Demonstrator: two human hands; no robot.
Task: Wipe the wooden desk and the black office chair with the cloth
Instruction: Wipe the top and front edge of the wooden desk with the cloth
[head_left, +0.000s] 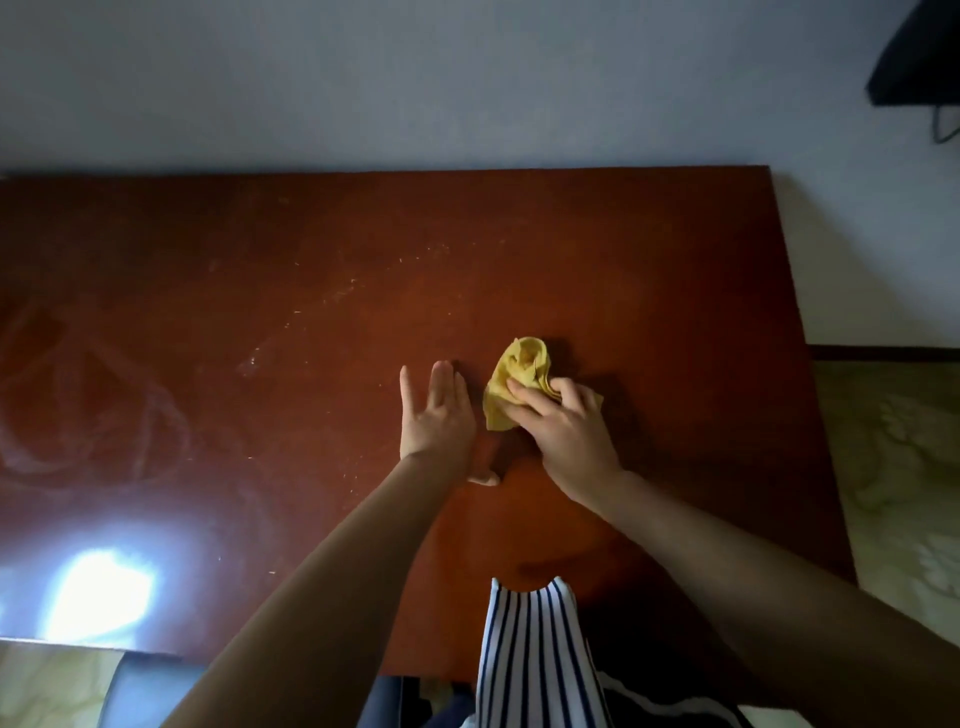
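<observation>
A crumpled yellow cloth (519, 371) lies on the reddish-brown wooden desk (260, 312), right of its middle. My right hand (566, 431) rests on top of the cloth's near part with its fingers curled into the folds. My left hand (441, 415) lies flat on the desk just left of the cloth, fingers straight, not touching it. Part of the black office chair (150, 691) shows below the desk's front edge at the lower left.
The desk carries pale smears and dust specks on its left half and a bright glare patch (98, 592) near the front left. A white wall stands behind. A dark object (919, 52) hangs at the top right. Pale floor (893, 467) lies right of the desk.
</observation>
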